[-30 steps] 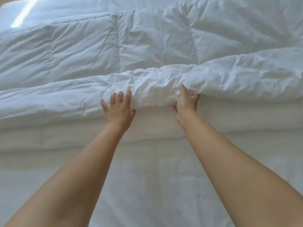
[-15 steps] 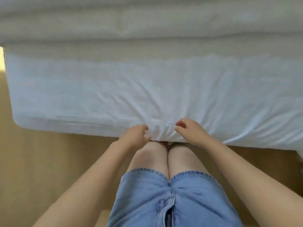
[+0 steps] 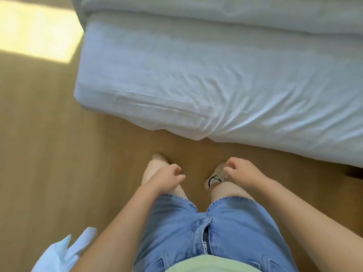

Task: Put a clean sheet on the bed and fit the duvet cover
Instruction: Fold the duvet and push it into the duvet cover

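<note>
The left hand [image 3: 167,177] and the right hand [image 3: 241,171] hang loosely curled and empty, a little apart. Just ahead of them the wrinkled white cotton sheet [image 3: 196,75] drapes the bed's side, its hem running left to right and about equally near both hands. Beyond it lies the puffy white duvet [image 3: 216,14]. Crumpled white cloth [image 3: 62,252] lies on the floor behind the left hand.

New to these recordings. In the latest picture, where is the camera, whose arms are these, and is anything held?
No machine here: the camera sits on a person's head and looks down, so the arms are the wearer's own. The left hand and right hand hang in front of the denim shorts, fingers loosely curled, holding nothing. Ahead stands the bed, its white sheet draped wrinkled down the near side, the duvet bunched on top. A white cloth shows at the lower left, over the wooden floor.
</note>
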A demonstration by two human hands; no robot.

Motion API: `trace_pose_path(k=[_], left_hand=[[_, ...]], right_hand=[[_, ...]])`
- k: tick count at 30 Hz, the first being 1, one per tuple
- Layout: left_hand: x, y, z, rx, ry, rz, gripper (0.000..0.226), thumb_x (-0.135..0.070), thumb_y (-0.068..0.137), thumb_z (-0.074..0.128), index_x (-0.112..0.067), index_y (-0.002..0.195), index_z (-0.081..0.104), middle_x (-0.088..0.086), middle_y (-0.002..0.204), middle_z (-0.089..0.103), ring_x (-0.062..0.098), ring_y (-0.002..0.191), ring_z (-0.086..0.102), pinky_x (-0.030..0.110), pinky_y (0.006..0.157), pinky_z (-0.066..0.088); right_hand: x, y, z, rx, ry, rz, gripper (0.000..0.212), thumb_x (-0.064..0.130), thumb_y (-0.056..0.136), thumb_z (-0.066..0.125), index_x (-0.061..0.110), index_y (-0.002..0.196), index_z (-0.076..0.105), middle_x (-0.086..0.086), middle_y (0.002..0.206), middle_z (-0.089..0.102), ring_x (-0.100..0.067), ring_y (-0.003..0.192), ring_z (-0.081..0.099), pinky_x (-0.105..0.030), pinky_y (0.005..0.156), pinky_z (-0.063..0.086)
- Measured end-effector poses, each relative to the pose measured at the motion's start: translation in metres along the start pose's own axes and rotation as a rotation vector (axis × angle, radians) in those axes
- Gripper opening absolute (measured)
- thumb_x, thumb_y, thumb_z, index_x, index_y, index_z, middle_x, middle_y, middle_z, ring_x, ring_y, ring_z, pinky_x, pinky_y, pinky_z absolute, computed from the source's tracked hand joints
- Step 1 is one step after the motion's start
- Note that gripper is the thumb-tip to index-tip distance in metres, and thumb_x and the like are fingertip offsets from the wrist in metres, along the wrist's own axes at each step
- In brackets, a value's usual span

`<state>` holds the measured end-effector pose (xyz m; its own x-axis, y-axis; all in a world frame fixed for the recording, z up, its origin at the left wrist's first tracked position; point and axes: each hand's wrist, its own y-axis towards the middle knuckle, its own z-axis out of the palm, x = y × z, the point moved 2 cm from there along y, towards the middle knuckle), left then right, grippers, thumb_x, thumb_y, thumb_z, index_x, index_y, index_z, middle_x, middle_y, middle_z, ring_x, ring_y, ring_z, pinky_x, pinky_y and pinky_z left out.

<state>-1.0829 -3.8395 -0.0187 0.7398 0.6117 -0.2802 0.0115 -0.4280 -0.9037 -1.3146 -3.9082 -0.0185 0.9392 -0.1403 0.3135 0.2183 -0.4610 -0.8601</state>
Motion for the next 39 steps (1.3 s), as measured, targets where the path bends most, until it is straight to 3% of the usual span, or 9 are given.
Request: trace_pose_path(k=[2, 5, 8, 14, 19, 24, 31, 35, 39], left_hand=[[0.035, -0.013, -0.019, 0.004, 0.010, 0.024, 0.042, -0.038, 0.093, 0.050, -0.019, 0.131, 0.051, -0.001, 0.124, 0.059, 0.012, 0.103, 0.053, 0.023, 0.088, 0.039], [0.105, -0.029, -0.064, 0.023, 0.037, 0.052, 0.046, -0.039, 0.094, 0.047, -0.018, 0.134, 0.046, 0.001, 0.130, 0.055, 0.018, 0.116, 0.051, 0.031, 0.098, 0.041], [0.171, -0.045, -0.128, -0.045, 0.071, 0.064, 0.046, -0.039, 0.093, 0.047, -0.019, 0.134, 0.046, 0.000, 0.130, 0.055, 0.020, 0.114, 0.053, 0.032, 0.091, 0.044], [0.260, -0.053, -0.251, -0.146, 0.029, 0.051, 0.046, -0.041, 0.091, 0.050, -0.018, 0.131, 0.050, 0.004, 0.132, 0.055, 0.021, 0.117, 0.053, 0.033, 0.096, 0.043], [0.329, -0.035, -0.333, -0.121, -0.048, -0.012, 0.041, -0.039, 0.093, 0.052, -0.017, 0.127, 0.053, 0.003, 0.131, 0.056, 0.018, 0.116, 0.053, 0.027, 0.094, 0.041], [0.382, -0.010, -0.448, -0.120, -0.088, -0.091, 0.040, -0.037, 0.094, 0.052, -0.016, 0.128, 0.052, 0.002, 0.130, 0.056, 0.017, 0.118, 0.052, 0.024, 0.093, 0.038], [0.373, 0.052, -0.646, -0.161, 0.000, -0.051, 0.042, -0.039, 0.094, 0.047, -0.019, 0.130, 0.049, 0.000, 0.128, 0.056, 0.016, 0.111, 0.053, 0.029, 0.090, 0.042], [0.326, 0.110, -0.731, -0.086, 0.061, 0.069, 0.039, -0.039, 0.093, 0.048, -0.020, 0.127, 0.051, -0.002, 0.122, 0.057, 0.012, 0.100, 0.055, 0.027, 0.086, 0.043], [0.275, 0.173, -0.829, -0.022, 0.342, 0.190, 0.033, -0.038, 0.094, 0.048, -0.019, 0.121, 0.053, -0.001, 0.116, 0.061, 0.015, 0.096, 0.058, 0.026, 0.076, 0.044]], right_hand=[[0.042, 0.000, 0.015, -0.036, -0.009, 0.003, 0.024, 0.029, 0.095, 0.044, 0.017, 0.112, 0.055, 0.001, 0.108, 0.059, -0.016, 0.093, 0.054, -0.029, 0.074, 0.042], [0.125, 0.011, 0.048, -0.062, -0.031, -0.005, 0.029, 0.031, 0.096, 0.045, 0.017, 0.119, 0.054, 0.000, 0.115, 0.058, -0.017, 0.099, 0.054, -0.030, 0.081, 0.044], [0.214, 0.023, 0.079, -0.060, -0.006, -0.042, 0.031, 0.032, 0.096, 0.046, 0.017, 0.122, 0.054, 0.001, 0.118, 0.058, -0.015, 0.102, 0.053, -0.029, 0.084, 0.043], [0.366, 0.047, 0.123, -0.024, -0.032, -0.166, 0.032, 0.036, 0.095, 0.047, 0.019, 0.122, 0.054, 0.007, 0.102, 0.057, -0.012, 0.091, 0.055, -0.025, 0.075, 0.042], [0.486, 0.098, 0.119, 0.036, -0.104, -0.263, 0.036, 0.037, 0.094, 0.048, 0.019, 0.125, 0.052, 0.000, 0.116, 0.061, -0.014, 0.097, 0.056, -0.028, 0.083, 0.045], [0.609, 0.175, 0.080, 0.053, -0.112, -0.319, 0.032, 0.032, 0.095, 0.047, 0.014, 0.120, 0.056, -0.005, 0.116, 0.061, -0.020, 0.102, 0.055, -0.028, 0.083, 0.041], [0.718, 0.235, -0.024, -0.092, -0.156, -0.264, 0.033, 0.032, 0.096, 0.043, 0.013, 0.122, 0.054, -0.005, 0.115, 0.061, -0.023, 0.099, 0.058, -0.036, 0.088, 0.048], [0.746, 0.281, -0.072, -0.122, 0.034, -0.125, 0.034, 0.035, 0.096, 0.044, 0.016, 0.123, 0.052, 0.001, 0.107, 0.060, -0.015, 0.090, 0.056, -0.028, 0.081, 0.048], [0.774, 0.325, -0.129, -0.243, 0.350, 0.036, 0.031, 0.034, 0.094, 0.047, 0.017, 0.120, 0.055, 0.009, 0.091, 0.053, -0.011, 0.083, 0.051, -0.024, 0.070, 0.040]])
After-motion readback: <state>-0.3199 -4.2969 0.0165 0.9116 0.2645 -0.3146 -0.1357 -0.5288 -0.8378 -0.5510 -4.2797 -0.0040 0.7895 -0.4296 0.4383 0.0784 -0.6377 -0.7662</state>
